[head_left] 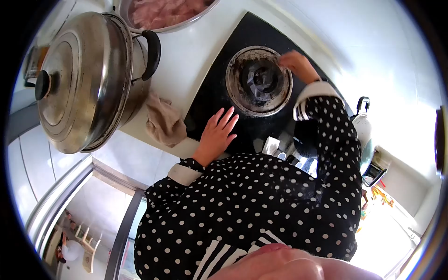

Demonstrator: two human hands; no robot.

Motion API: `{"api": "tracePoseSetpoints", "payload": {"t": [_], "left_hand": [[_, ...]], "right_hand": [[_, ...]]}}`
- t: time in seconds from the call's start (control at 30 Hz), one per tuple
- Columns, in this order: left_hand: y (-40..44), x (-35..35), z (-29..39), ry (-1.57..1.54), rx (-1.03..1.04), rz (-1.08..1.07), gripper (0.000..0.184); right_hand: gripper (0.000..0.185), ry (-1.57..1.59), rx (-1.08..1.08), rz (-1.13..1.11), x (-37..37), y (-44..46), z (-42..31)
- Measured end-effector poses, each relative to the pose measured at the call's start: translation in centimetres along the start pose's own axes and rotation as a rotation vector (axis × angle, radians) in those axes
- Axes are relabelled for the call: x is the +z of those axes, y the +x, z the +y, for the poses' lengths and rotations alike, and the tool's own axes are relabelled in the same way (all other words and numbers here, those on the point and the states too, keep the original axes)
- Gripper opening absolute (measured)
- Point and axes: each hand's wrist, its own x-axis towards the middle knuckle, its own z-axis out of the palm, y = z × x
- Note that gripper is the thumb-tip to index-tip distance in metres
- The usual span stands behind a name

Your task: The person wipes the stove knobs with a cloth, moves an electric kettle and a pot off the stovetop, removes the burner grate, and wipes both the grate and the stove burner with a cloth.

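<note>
My left hand (217,133) lies with its fingers spread on the near left part of the black glass cooktop (212,93), holding nothing. At the far right edge of the round burner, my right hand (298,65) has its fingers curled together and slightly blurred. Whether anything is pinched in them is hidden. The metal burner ring (259,112) is stained dark, and crumpled dark, shiny material (263,81) shows in its middle. A beige cloth (163,121) lies bunched on the counter, left of my left hand and apart from it.
A large lidded steel pot (88,79) with black handles stands at the left. Behind it, a metal basin (182,21) holds raw pinkish meat (163,11). A pan (364,126) stands right of the cooktop, beside the white wall. The pale counter (196,51) borders the cooktop.
</note>
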Motion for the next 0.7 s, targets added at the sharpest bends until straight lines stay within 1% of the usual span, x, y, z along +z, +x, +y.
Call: {"api": "tracePoseSetpoints", "payload": {"t": [0.1,0.2,0.3,0.4,0.43,0.53,0.63,0.7], "left_hand": [[0.0,0.1,-0.1,-0.024,0.007,-0.007,0.064],[-0.1,0.2,-0.3,-0.024,0.02,0.01,0.064],[-0.1,0.1,-0.1,-0.025,0.009,0.008,0.064],[0.0,0.0,-0.2,-0.024,0.018,0.004,0.064],[-0.1,0.1,-0.2,-0.023,0.016,-0.003,0.064],[0.0,0.0,-0.3,-0.021,0.012,-0.012,0.063],[0.2,-0.1,-0.1,-0.015,-0.004,-0.025,0.063],[0.1,-0.3,0.0,0.004,-0.01,-0.04,0.063]], "right_hand": [[0.016,0.09,0.184,0.022,-0.4,-2.3,-2.4],[0.022,0.206,0.219,0.011,-1.5,1.0,-1.9],[0.028,0.064,0.0,0.091,-0.6,5.9,-1.3],[0.034,-0.002,-0.001,-0.016,0.2,7.2,-1.7],[0.032,-0.026,-0.002,0.019,1.0,5.8,-0.2],[0.031,-0.077,0.077,0.034,1.5,-0.6,2.0],[0.033,-0.045,0.243,-0.011,0.7,-2.9,-0.4],[0.034,-0.194,0.155,-0.067,0.2,0.3,-1.0]]}}
